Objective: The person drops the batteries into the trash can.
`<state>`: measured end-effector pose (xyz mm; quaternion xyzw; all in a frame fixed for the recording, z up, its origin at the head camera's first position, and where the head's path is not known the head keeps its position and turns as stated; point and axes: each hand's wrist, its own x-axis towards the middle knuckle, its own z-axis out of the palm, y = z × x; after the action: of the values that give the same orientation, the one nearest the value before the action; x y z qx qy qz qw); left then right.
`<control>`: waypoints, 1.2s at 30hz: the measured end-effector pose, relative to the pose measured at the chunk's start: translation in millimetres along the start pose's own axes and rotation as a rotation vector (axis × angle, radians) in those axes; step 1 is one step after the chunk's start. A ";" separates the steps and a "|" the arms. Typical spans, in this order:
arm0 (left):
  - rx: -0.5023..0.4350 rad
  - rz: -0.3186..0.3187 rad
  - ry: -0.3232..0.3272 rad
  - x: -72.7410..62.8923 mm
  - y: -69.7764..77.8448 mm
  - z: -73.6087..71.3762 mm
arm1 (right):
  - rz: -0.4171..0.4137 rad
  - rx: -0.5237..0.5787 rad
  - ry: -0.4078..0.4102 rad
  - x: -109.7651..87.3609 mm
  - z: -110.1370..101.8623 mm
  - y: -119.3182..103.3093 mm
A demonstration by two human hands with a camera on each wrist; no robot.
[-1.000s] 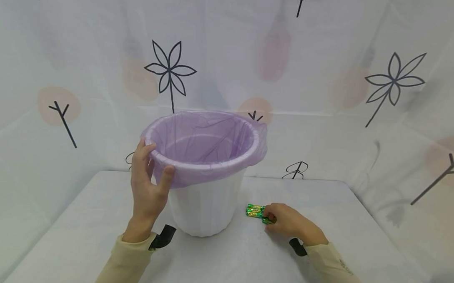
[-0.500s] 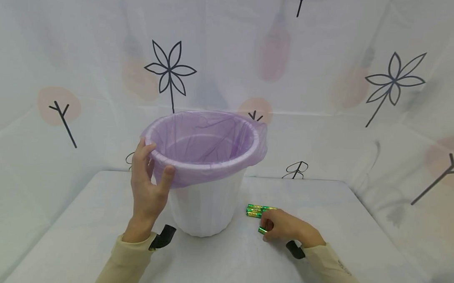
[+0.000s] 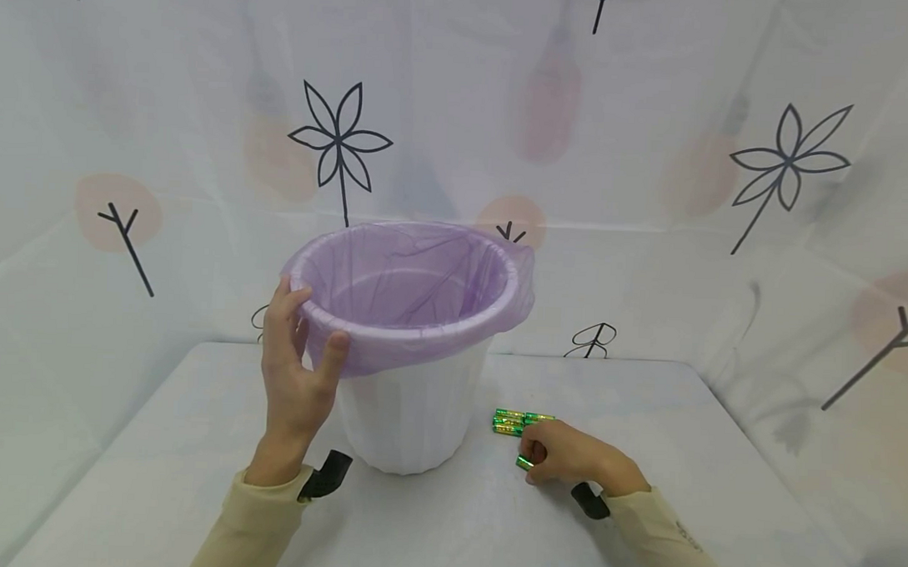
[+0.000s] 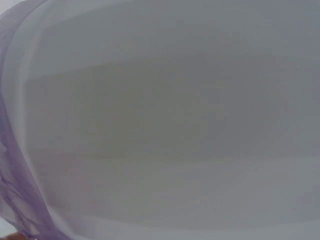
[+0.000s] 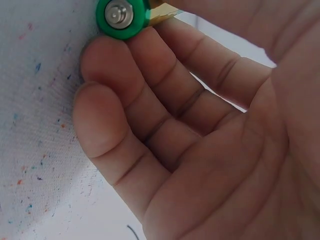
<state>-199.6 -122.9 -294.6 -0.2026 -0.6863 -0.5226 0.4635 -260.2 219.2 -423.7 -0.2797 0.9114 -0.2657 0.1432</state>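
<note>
A white trash can [image 3: 410,424] stands upright on the table, lined with a thin purple trash bag [image 3: 421,353] folded over its rim. My left hand [image 3: 296,395] holds the left side of that rim through the bag, thumb in front and fingers at the edge. To the right of the can, my right hand [image 3: 575,459] pinches a green and gold battery [image 3: 524,463] low at the tabletop. In the right wrist view the battery's [image 5: 122,17] metal end shows between thumb and fingers. Just behind it lie several matching batteries [image 3: 508,422] in a group, partly covered by the hand.
The white table [image 3: 630,390] extends to both sides of the can and in front of it. A white patterned cloth [image 3: 445,108] hangs behind and at the sides. The can's wall [image 4: 165,110] fills most of the left wrist view.
Since a second ago my right hand has moved slightly toward me, drawing one battery apart from the group. Over the last half second hardly anything differs. My left hand stays at the rim.
</note>
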 end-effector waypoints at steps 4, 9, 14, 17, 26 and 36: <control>0.001 -0.002 0.000 -0.1 0.1 0.1 | -0.001 0.007 -0.002 0.2 0.3 1.3; 0.002 -0.001 -0.002 -0.2 -0.1 0.4 | 0.011 -0.012 -0.005 0.5 -1.9 1.7; -0.007 0.009 0.002 0.7 -0.2 0.8 | 0.024 -0.016 0.017 -0.9 -9.3 -1.9; -0.010 0.008 0.000 1.1 0.1 0.6 | 0.015 -0.011 0.031 -3.0 -15.1 -4.7; -0.008 0.001 0.004 0.9 -0.6 0.6 | -0.034 -0.018 0.077 -14.0 -33.6 -20.7; -0.017 -0.006 0.006 -0.4 -2.0 0.4 | -0.107 -0.082 0.101 -29.4 -64.8 -56.3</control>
<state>-201.2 -123.2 -296.1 -0.2028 -0.6810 -0.5304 0.4624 -238.7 223.0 -335.7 -0.3199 0.9113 -0.2494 0.0709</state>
